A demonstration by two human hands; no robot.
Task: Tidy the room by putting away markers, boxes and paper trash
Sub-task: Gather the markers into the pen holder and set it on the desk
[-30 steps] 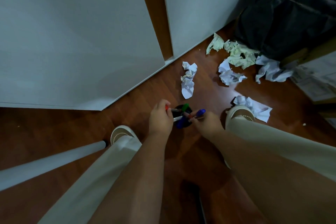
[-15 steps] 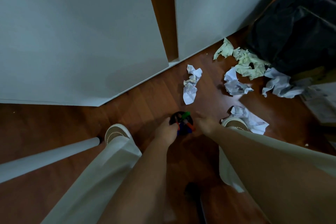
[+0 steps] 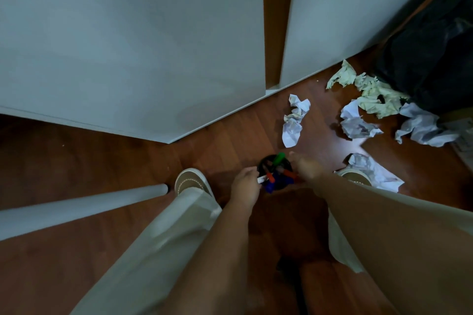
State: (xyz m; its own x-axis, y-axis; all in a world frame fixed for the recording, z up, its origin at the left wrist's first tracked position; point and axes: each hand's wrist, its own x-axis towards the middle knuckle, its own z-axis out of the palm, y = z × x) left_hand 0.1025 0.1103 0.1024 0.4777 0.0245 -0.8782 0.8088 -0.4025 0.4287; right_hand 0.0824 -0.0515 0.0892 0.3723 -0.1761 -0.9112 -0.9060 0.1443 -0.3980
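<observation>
1. Black marker cup sits on the wooden floor between the person's two shoes, holding green, orange/red and blue markers.
2. Left hand is at the cup's left side, fingers curled against it and touching a white-barrelled marker; whether they actually clamp the cup or the marker, cannot tell.
3. Right hand is at the cup's right rim, blurred; fingers look bent toward the cup, grip cannot tell.
4. Crumpled white paper lies on the floor just beyond the cup, near the white cabinet.
5. More crumpled paper: yellowish wad, white wad, another white wad by the black bag at far right.
6. One crumpled sheet is touching the right shoe.
7. Left shoe is beside a white table leg.
8. Light trousers cover both legs; forearms are bare.
</observation>
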